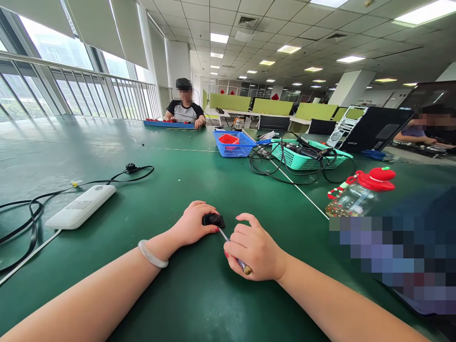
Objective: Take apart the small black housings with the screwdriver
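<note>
Green worktop (pixel 192 178) is spread below | teal basket (pixel 301 162) is heaped with black cords, far side | long white box (pixel 83 205) is laid left | right hand (pixel 254 249): thin tool (pixel 245 269) is pinched, pointer finger lifted | left hand (pixel 192 224): small black thing (pixel 214 220) is gripped on worktop, near tool's tip

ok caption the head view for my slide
Left hand holding a small black device on a green table, right hand pointing a screwdriver-like tool toward it.
</note>
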Demonstrator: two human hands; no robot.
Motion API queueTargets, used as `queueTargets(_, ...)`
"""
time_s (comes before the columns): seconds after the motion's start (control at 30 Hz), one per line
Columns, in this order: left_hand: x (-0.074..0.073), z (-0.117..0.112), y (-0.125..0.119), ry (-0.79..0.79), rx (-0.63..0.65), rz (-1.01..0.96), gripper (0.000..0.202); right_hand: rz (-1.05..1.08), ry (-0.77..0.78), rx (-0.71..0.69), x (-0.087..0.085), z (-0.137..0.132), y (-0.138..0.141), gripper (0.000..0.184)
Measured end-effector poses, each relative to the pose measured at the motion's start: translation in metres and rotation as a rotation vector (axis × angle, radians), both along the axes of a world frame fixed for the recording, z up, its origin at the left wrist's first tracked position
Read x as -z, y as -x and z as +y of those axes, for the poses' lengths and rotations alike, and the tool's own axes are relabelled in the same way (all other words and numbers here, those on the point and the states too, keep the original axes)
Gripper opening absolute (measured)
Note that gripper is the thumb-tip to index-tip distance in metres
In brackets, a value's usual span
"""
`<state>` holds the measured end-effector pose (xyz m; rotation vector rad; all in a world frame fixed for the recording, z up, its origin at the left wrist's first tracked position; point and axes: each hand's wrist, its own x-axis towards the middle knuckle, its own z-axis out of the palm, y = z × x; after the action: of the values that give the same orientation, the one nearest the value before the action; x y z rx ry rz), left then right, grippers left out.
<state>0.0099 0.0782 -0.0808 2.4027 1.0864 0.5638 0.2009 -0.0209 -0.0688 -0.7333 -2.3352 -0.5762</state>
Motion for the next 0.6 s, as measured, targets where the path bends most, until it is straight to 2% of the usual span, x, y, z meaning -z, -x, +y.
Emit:
queueTargets(0.13, -0.0007, -0.0003, -0.0001, 0.019, -0.004, 0.003, 0.036, -0.107, -0.022, 0.006, -0.0001, -0.0027, 0.0023, 0.014)
queueTargets(0.3, -0.0021, -0.0006, -0.0003, 0.025, 0.010, 0.008, 0.034, -0.138, -0.042, 0.016, -0.0004, -0.0040, 0.0024, 0.015)
queueTargets(0.6, -0.0030, -0.0025, -0.0007, 0.069, -0.015, 0.013, 0.034, -0.284, 0.042, -0.010, 0.0027, -0.0052, 0.0068, 0.013)
